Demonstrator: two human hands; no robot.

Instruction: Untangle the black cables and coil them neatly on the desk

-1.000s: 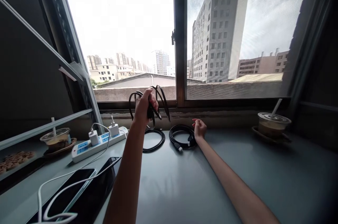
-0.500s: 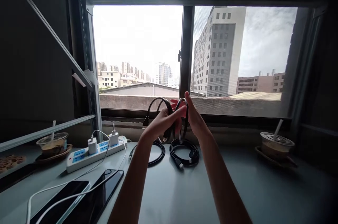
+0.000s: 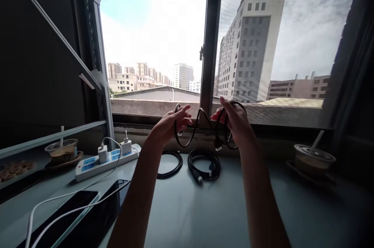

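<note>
A black cable (image 3: 184, 146) hangs in the air between my two hands, its middle sagging and rising in loose curves. My left hand (image 3: 168, 126) holds one end loop, with its fingers stretched toward the right. Several turns of the cable hang round the fingers of my right hand (image 3: 238, 121), whose thumb points up. A dark plug (image 3: 217, 142) with a light metal tip dangles beside the right hand. Below, on the table, lie a coiled black cable (image 3: 175, 170), partly hidden by my left forearm, and a second coiled black cable (image 3: 191, 165) with its connectors showing.
At the left stand a white power strip (image 3: 109, 157) with chargers and white cords, two dark phones (image 3: 68, 209), and an iced drink cup (image 3: 62, 151). Another drink cup (image 3: 314, 160) stands on a coaster at the right. A window (image 3: 213, 53) is behind the table.
My hands have moved apart, left hand leftward and right hand rightward, and the cable between them has spread out from its bundled loops. The view has shifted slightly.
</note>
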